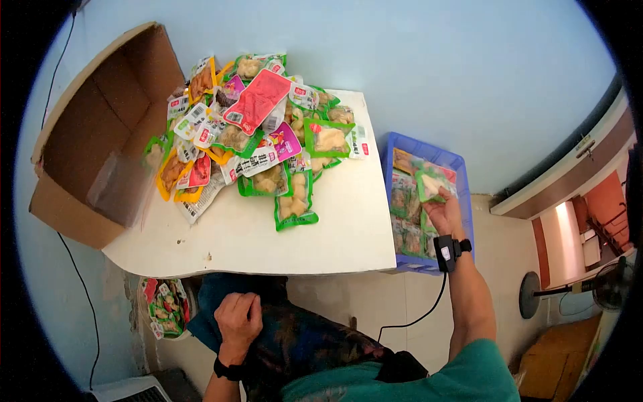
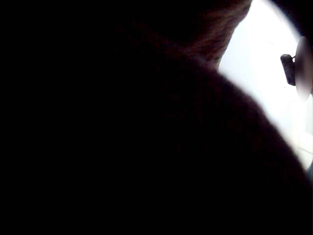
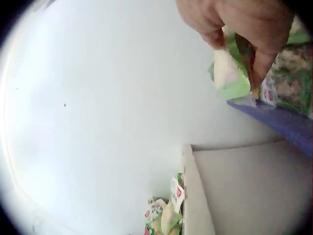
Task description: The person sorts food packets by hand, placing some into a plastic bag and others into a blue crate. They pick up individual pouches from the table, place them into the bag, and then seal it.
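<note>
My right hand [image 1: 443, 213] pinches a green-edged clear food packet [image 1: 430, 185] with pale contents over the blue crate [image 1: 471, 228]. In the right wrist view the thumb and fingers grip the upper end of this packet [image 3: 230, 78], close above the crate's rim. Inside the crate, similar packets [image 1: 405, 234] lie in rows. My left hand [image 1: 238, 320] rests on the knee with its fingers loosely bent and nothing in them. The left wrist view is mostly dark, blocked by cloth or skin close to the lens.
A heap of mixed food packets [image 1: 268, 177] covers the back of the white table [image 1: 335, 228]. An open cardboard box [image 1: 74, 194] lies on its side at the left. Below the table stands a bucket [image 1: 190, 320] of packets. A fan [image 1: 609, 287] is at the far right.
</note>
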The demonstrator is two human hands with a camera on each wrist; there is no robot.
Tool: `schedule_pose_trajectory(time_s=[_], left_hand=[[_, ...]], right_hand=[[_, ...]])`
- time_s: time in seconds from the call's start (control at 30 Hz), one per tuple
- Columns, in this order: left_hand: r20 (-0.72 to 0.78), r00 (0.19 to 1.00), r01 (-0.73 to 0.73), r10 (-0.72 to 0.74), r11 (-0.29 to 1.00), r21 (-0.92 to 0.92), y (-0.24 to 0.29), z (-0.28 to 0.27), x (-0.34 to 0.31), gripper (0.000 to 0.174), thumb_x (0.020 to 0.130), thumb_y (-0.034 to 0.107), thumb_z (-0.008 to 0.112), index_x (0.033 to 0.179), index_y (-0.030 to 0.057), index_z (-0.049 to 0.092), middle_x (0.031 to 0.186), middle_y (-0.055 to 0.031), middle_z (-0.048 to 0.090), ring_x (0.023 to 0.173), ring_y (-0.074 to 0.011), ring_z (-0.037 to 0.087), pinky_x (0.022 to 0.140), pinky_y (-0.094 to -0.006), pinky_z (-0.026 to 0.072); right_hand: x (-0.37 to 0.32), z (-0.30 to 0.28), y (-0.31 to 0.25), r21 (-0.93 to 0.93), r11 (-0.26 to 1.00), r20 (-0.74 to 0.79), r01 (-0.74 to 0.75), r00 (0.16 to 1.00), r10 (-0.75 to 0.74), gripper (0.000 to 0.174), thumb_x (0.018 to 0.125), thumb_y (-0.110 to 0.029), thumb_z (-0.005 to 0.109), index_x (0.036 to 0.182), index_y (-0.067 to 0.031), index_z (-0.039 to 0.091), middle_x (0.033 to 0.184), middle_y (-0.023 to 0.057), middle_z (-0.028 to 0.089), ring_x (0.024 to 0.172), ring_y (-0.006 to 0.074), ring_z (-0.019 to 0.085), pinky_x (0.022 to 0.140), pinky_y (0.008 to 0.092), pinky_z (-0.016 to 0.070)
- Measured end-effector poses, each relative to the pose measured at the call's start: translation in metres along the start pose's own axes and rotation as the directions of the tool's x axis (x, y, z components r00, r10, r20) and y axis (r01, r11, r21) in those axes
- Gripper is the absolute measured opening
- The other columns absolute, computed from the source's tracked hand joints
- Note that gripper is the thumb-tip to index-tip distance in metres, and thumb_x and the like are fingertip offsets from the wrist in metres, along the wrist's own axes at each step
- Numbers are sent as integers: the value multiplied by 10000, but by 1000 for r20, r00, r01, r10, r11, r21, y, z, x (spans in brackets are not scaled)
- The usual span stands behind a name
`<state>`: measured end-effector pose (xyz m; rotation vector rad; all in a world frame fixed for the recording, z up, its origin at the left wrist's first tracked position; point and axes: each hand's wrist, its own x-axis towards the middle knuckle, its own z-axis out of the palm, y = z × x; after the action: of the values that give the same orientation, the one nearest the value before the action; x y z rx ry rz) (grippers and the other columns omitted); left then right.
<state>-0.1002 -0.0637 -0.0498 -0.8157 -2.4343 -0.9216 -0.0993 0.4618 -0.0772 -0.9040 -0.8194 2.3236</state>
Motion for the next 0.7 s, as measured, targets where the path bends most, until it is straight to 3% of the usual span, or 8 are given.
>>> schedule_pose_trajectory(time_s=[0.17, 0.3, 0.4, 0.43, 0.5, 0.6, 0.7], left_hand=[[27, 999, 30, -30, 999, 29, -2, -1, 0, 101, 761, -22, 722, 833, 22, 666, 724, -127, 610, 646, -307, 621, 569, -371, 503], [29, 998, 46, -47, 998, 38, -7, 2, -5, 104, 758, -21, 720, 829, 28, 662, 718, -123, 601, 636, -310, 610, 553, -380, 491], [56, 996, 72, -76, 995, 68, -7, -1, -4, 111, 747, -17, 724, 827, 33, 665, 711, -121, 588, 619, -312, 591, 533, -389, 471], [73, 993, 87, -92, 993, 77, -7, -1, -3, 113, 743, -14, 725, 827, 35, 667, 709, -120, 583, 612, -312, 583, 526, -392, 463], [25, 997, 76, -77, 996, 54, -10, 3, -4, 115, 741, -8, 725, 831, 42, 674, 703, -116, 572, 601, -313, 571, 517, -397, 452], [11, 997, 73, -74, 996, 53, -15, 3, -4, 113, 741, -1, 721, 833, 50, 681, 699, -112, 563, 596, -317, 562, 509, -402, 444], [23, 994, 104, -106, 993, 60, -8, 0, 0, 113, 742, 0, 719, 837, 50, 683, 701, -112, 562, 600, -322, 561, 505, -405, 443]], right_hand=[[58, 24, -8, 43, 996, 151, 81, 985, -87, 316, 1025, -191, 522, 1254, 27, 505, 1142, 164, 551, 1044, 312, 579, 934, 490, 508], [101, 40, 12, 160, 970, -38, 181, 983, -177, 373, 1032, -250, 529, 1279, 29, 508, 1178, 168, 585, 999, 296, 591, 904, 475, 521], [165, -11, 38, -200, 977, 202, 71, 979, -29, 395, 1032, -273, 543, 1275, 37, 518, 1153, 165, 607, 992, 291, 596, 882, 466, 533], [180, -20, 63, -24, 999, 138, -36, 990, 39, 424, 1038, -300, 535, 1285, 45, 530, 1131, 172, 621, 1044, 313, 607, 873, 456, 544], [208, -47, 68, -324, 929, -19, -179, 983, 183, 505, 1014, -214, 551, 1416, 28, 366, 1426, 266, 433, 1173, 391, 555, 1003, 566, 486], [173, -16, 71, -162, 981, -85, -105, 992, 92, 599, 1011, -237, 560, 1469, 18, 270, 1466, 297, 364, 1189, 408, 545, 1020, 564, 478], [156, -11, 60, -218, 964, -69, -149, 988, 137, 636, 1016, -259, 564, 1477, 21, 227, 1492, 289, 324, 1192, 393, 545, 996, 515, 516]])
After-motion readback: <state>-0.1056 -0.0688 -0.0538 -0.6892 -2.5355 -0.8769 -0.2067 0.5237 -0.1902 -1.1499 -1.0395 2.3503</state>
